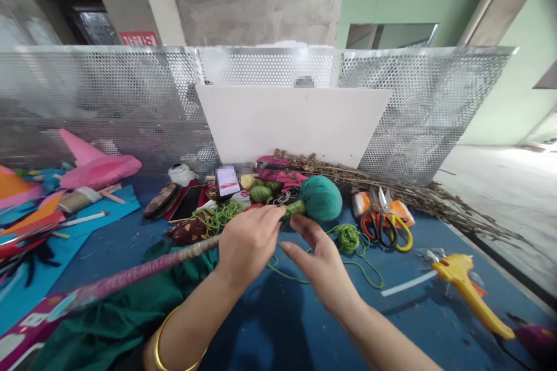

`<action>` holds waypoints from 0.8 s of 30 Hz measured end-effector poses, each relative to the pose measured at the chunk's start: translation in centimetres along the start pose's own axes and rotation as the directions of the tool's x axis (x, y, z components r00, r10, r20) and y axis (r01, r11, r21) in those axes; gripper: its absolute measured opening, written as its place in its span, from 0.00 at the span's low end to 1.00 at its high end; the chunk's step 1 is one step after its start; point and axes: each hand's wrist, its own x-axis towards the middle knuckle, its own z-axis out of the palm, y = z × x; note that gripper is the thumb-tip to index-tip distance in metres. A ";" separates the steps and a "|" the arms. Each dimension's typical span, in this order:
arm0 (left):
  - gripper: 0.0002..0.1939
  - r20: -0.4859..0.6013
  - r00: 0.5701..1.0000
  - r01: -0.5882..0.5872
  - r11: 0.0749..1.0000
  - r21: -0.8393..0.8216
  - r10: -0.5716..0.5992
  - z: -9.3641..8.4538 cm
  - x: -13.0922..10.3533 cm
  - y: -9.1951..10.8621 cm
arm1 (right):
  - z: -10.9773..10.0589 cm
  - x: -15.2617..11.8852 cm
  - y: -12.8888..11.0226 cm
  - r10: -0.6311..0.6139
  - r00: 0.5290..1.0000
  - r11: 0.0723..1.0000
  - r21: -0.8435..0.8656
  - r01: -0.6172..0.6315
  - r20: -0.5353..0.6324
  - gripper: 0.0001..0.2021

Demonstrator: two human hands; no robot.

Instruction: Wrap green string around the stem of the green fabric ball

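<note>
My left hand (250,243) is closed round a long stick (143,269). The stick runs from the lower left, covered in pink and then beige, under my palm. Beyond my fingers, green yarn wraps its far part (296,208), just below a teal ball (322,198) at the tip. My right hand (322,261) is close under that wrapped part, thumb and fingers apart; whether its fingertips touch the stick is hard to see. A loose ball of green yarn (348,239) lies on the blue table to the right, with a strand trailing towards my hands.
Scissors (383,226) and a yellow glue gun (467,287) lie at the right. Dry twigs (418,194) stretch along the back edge before a white board (296,122). Left are a phone (187,204), a pink felt hat (100,165) and blue sheets (78,243). Dark green cloth (126,319) lies beneath the stick.
</note>
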 end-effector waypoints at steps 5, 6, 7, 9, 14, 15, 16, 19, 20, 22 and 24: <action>0.10 0.032 0.998 0.060 0.990 -0.131 -0.056 0.2 0.0 0.3 | -1.1 0.5 -0.7 0.169 0.929 0.965 0.139 -0.224 0.328 0.14; 0.10 0.039 0.996 0.090 0.981 -0.170 -0.084 0.2 0.0 0.2 | -1.8 0.4 -1.3 0.230 0.904 0.959 0.074 -0.273 0.359 0.14; 0.10 0.047 0.993 0.120 0.971 -0.205 -0.113 0.1 0.0 0.1 | -2.7 0.3 -2.1 0.273 0.895 0.955 0.013 -0.296 0.353 0.13; 0.10 0.076 0.985 0.166 0.959 -0.229 -0.152 0.0 0.1 -0.1 | -4.5 0.1 -3.5 0.284 0.879 0.951 0.003 -0.309 0.384 0.16; 0.11 0.252 0.946 0.269 0.931 -0.248 -0.206 -0.9 0.3 -0.6 | -8.4 1.0 -4.9 0.135 0.985 0.971 0.187 -0.152 0.104 0.17; 0.11 0.312 0.923 0.319 0.900 -0.298 -0.223 -1.1 0.4 -0.5 | -8.9 1.4 -4.5 0.099 0.995 0.978 0.185 -0.095 -0.011 0.17; 0.10 0.374 0.897 0.372 0.857 -0.357 -0.234 -1.2 0.5 -0.5 | -9.3 1.9 -4.0 0.065 0.991 0.988 0.150 -0.047 -0.119 0.17; 0.05 0.508 0.831 0.517 0.655 -0.551 -0.229 -1.9 0.9 -0.4 | -10.0 3.4 -2.1 -0.078 0.963 0.984 -0.176 0.032 -0.258 0.16; 0.05 0.544 0.805 0.570 0.559 -0.602 -0.235 -2.1 1.1 -0.4 | -10.0 3.7 -1.6 -0.119 0.962 0.958 -0.284 0.046 -0.245 0.14; 0.07 0.632 0.723 0.690 0.332 -0.644 -0.278 -2.5 1.5 -0.4 | -9.6 4.0 -0.7 -0.163 0.968 0.910 -0.407 0.073 -0.190 0.10; 0.11 0.715 0.619 0.778 0.128 -0.616 -0.325 -2.9 1.7 -0.3 | -8.5 3.8 -0.4 -0.172 0.975 0.902 -0.421 0.098 -0.142 0.05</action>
